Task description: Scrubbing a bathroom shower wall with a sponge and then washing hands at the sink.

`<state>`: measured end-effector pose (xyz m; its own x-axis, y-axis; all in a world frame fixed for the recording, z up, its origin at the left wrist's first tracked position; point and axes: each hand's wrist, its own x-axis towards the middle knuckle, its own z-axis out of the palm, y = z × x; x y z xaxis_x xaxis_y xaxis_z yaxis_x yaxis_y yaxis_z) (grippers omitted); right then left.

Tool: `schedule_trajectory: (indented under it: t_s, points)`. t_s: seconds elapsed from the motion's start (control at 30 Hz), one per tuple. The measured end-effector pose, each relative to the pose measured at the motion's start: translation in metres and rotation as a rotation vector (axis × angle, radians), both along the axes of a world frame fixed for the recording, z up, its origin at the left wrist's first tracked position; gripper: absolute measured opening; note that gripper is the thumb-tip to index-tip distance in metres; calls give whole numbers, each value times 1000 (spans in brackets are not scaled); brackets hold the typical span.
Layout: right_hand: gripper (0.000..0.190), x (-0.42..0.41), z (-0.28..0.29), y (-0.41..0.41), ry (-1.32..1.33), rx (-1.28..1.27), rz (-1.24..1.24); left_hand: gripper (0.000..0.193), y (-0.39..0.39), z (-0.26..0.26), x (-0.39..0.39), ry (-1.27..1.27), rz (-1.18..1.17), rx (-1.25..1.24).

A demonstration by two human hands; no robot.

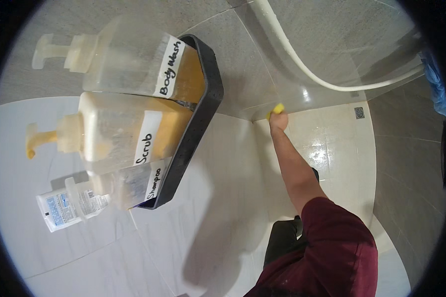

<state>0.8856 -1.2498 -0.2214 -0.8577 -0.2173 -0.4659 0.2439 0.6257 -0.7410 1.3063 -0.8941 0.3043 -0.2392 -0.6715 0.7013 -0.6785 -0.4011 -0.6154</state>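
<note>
My right hand (pixel 280 120) is closed around a yellow sponge or cloth (pixel 278 109), most of it hidden by the fingers. It presses low near the corner where the grey tiled wall (pixel 256 89) meets the cream floor tiles (pixel 312 141). The bare forearm reaches down from a maroon sleeve (pixel 338 237). My left hand is out of view.
A black corner shelf (pixel 208 81) holds several clear pump bottles (pixel 130 63) with handwritten labels. Beside them is a white tube (pixel 55 211). A white hose (pixel 301 67) curves across the wall. Blue plastic (pixel 435 85) hangs at right, near a floor drain (pixel 359 113).
</note>
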Motion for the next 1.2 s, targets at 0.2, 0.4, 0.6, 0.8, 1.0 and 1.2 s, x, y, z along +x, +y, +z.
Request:
schedule_trajectory:
  t_s: [0.2, 0.4, 0.6, 0.8, 1.0, 1.2]
  points:
    - [22, -20, -61, -24, -270, -377, -103, 68, -12, -9, 5, 72, -117, 39]
    - [12, -5, 119, -22, -354, -976, -403, 58, -6, -7, 0, 50, -108, 12]
    - [15, -11, 310, -19, 729, -1035, -68, 57, -2, -1, 35, 115, -92, -13]
    - [25, -55, 305, 4, 1305, -832, 416, 56, 0, -8, 46, 177, -113, -24]
    - [19, -80, 96, 35, 875, -406, 374, 55, 4, -31, 40, 146, -95, -37]
    - [3, -119, -51, 30, -182, -593, -241, 54, -21, -29, 36, 110, -136, 28]
